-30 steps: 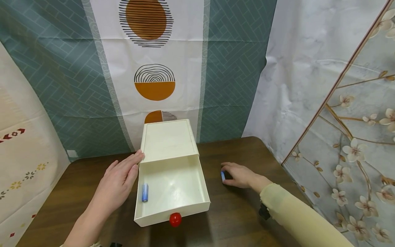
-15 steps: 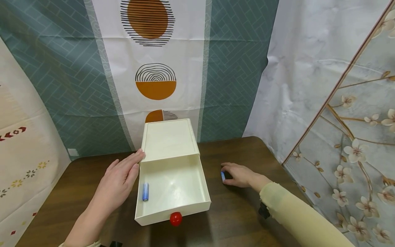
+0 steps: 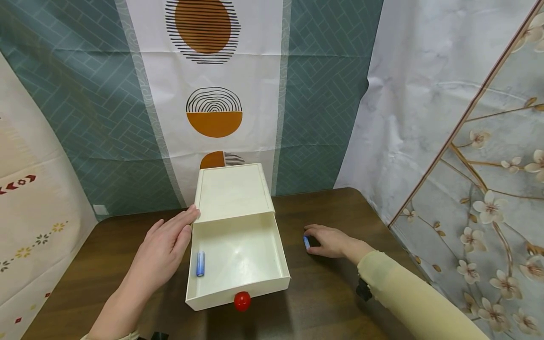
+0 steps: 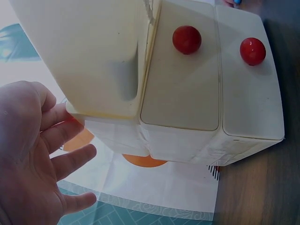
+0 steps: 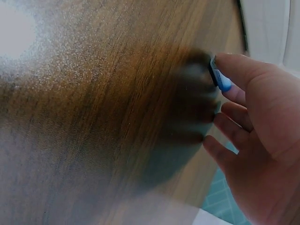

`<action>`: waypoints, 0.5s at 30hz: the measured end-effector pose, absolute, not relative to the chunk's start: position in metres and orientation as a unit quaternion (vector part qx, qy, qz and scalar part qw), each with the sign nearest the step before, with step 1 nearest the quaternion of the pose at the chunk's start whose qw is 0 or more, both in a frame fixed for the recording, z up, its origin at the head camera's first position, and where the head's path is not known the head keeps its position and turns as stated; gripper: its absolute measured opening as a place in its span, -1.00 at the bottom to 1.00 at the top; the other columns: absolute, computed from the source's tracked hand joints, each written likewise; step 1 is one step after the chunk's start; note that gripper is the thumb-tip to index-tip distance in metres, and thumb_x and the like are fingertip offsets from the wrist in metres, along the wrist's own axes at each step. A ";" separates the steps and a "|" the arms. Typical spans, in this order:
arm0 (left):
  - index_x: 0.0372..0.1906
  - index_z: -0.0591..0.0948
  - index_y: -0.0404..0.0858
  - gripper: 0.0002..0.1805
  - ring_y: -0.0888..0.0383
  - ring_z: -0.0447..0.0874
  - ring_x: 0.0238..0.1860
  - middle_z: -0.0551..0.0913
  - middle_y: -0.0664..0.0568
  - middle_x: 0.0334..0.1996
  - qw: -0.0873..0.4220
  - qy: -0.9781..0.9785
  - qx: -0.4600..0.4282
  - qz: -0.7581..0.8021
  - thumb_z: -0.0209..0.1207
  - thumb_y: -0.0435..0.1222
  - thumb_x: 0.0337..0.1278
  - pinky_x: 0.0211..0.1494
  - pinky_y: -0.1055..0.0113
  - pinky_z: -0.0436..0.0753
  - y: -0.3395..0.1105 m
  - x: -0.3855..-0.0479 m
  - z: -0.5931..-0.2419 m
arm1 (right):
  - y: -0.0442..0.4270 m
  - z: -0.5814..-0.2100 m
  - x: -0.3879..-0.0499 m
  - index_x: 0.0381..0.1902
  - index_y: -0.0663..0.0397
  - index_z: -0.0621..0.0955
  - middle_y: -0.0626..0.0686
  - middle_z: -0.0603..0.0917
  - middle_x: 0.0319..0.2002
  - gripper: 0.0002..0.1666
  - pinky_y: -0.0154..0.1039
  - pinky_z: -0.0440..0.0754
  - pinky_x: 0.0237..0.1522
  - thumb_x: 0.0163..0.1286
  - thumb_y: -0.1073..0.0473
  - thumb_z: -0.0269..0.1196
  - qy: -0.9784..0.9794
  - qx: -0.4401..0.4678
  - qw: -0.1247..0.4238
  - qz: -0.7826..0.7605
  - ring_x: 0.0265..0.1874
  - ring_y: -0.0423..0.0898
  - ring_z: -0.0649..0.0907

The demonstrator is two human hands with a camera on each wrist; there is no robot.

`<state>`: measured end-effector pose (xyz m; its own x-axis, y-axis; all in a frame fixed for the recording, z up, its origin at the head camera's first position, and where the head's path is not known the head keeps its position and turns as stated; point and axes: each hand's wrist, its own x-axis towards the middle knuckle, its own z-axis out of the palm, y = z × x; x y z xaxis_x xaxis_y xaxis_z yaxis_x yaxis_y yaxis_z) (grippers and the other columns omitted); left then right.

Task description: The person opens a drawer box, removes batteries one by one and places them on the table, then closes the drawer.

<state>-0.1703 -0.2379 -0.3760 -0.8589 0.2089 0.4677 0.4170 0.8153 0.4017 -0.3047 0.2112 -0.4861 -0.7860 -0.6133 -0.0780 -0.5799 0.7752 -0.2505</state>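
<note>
Battery (image 3: 306, 243) pinched in my right hand (image 3: 329, 242) hasn't moved; my left hand (image 3: 163, 248), fingers (image 4: 72, 161) extended, still touches the cabinet (image 3: 235, 193), so the drawer (image 3: 238, 257) holds only the other battery (image 3: 200, 264).

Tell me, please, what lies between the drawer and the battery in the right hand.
The head view shows only bare table between the drawer and that battery.

Cream drawer unit (image 3: 235, 193): lower centre of head view, upright; top drawer (image 3: 240, 252) pulled out, red knob (image 3: 242, 301) toward lower edge. First blue cylinder (image 3: 200, 264): lying inside, lengthwise near the drawer's left side. Second blue cylinder (image 3: 306, 242): right of centre, partly covered, pinched in right grip (image 3: 329, 242).
</note>
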 end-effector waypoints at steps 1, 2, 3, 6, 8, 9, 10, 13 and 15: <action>0.57 0.58 -0.18 -0.53 -0.22 0.48 0.56 0.52 -0.11 0.58 0.206 -0.930 -0.168 -0.253 -0.01 -0.25 0.79 0.55 -0.47 0.22 -0.238 -0.170 -0.376 | 0.211 -0.486 -0.305 0.39 0.22 0.64 0.27 0.50 0.55 -0.41 0.22 0.54 0.49 0.59 -0.03 0.41 0.939 -0.317 0.079 -0.108 0.51 0.26 0.53; 0.57 0.58 -0.18 -0.53 -0.23 0.48 0.56 0.52 -0.12 0.58 0.206 -0.930 -0.168 -0.253 -0.01 -0.25 0.79 0.55 -0.47 0.22 -0.238 -0.171 -0.376 | 0.211 -0.486 -0.305 0.39 0.22 0.64 0.27 0.50 0.55 -0.41 0.22 0.54 0.49 0.59 -0.02 0.41 0.939 -0.317 0.080 -0.110 0.51 0.26 0.53; 0.58 0.57 -0.18 -0.53 -0.23 0.48 0.56 0.51 -0.12 0.58 0.205 -0.930 -0.169 -0.253 -0.01 -0.24 0.79 0.55 -0.47 0.22 -0.238 -0.171 -0.376 | 0.211 -0.486 -0.305 0.39 0.22 0.64 0.27 0.50 0.55 -0.41 0.22 0.54 0.49 0.59 -0.02 0.41 0.939 -0.316 0.080 -0.110 0.52 0.26 0.53; 0.58 0.57 -0.18 -0.53 -0.22 0.48 0.56 0.51 -0.12 0.58 0.206 -0.931 -0.169 -0.251 -0.01 -0.25 0.79 0.55 -0.47 0.22 -0.238 -0.171 -0.376 | 0.211 -0.486 -0.305 0.39 0.21 0.64 0.27 0.50 0.55 -0.41 0.23 0.53 0.49 0.58 -0.03 0.41 0.939 -0.314 0.084 -0.111 0.52 0.26 0.53; 0.58 0.57 -0.18 -0.53 -0.22 0.48 0.56 0.51 -0.12 0.58 0.206 -0.930 -0.169 -0.251 0.00 -0.25 0.79 0.55 -0.48 0.22 -0.238 -0.171 -0.376 | 0.211 -0.486 -0.305 0.39 0.21 0.64 0.27 0.51 0.55 -0.40 0.22 0.53 0.49 0.58 -0.03 0.41 0.939 -0.314 0.085 -0.110 0.52 0.26 0.53; 0.58 0.57 -0.18 -0.53 -0.22 0.49 0.56 0.52 -0.12 0.58 0.206 -0.930 -0.169 -0.252 0.00 -0.25 0.79 0.55 -0.48 0.23 -0.238 -0.171 -0.377 | 0.211 -0.486 -0.305 0.39 0.20 0.64 0.27 0.51 0.55 -0.40 0.22 0.52 0.50 0.58 -0.03 0.41 0.939 -0.314 0.085 -0.110 0.52 0.26 0.53; 0.57 0.58 -0.19 -0.53 -0.22 0.49 0.55 0.52 -0.12 0.58 0.207 -0.930 -0.169 -0.252 0.00 -0.25 0.79 0.55 -0.48 0.23 -0.238 -0.171 -0.377 | 0.211 -0.486 -0.305 0.39 0.20 0.64 0.27 0.51 0.55 -0.40 0.22 0.52 0.50 0.58 -0.03 0.41 0.939 -0.313 0.085 -0.110 0.52 0.25 0.53; 0.58 0.57 -0.19 -0.53 -0.23 0.48 0.56 0.51 -0.12 0.58 0.205 -0.930 -0.170 -0.253 0.00 -0.24 0.79 0.55 -0.48 0.22 -0.238 -0.171 -0.377 | 0.211 -0.486 -0.305 0.40 0.20 0.64 0.26 0.51 0.55 -0.40 0.22 0.52 0.50 0.58 -0.03 0.42 0.940 -0.312 0.084 -0.110 0.52 0.25 0.52; 0.58 0.57 -0.20 -0.52 -0.24 0.48 0.56 0.51 -0.13 0.58 0.205 -0.930 -0.170 -0.252 0.00 -0.24 0.79 0.55 -0.49 0.22 -0.238 -0.171 -0.376 | 0.211 -0.486 -0.305 0.40 0.20 0.64 0.26 0.51 0.55 -0.40 0.22 0.52 0.50 0.58 -0.03 0.42 0.940 -0.310 0.084 -0.111 0.53 0.24 0.52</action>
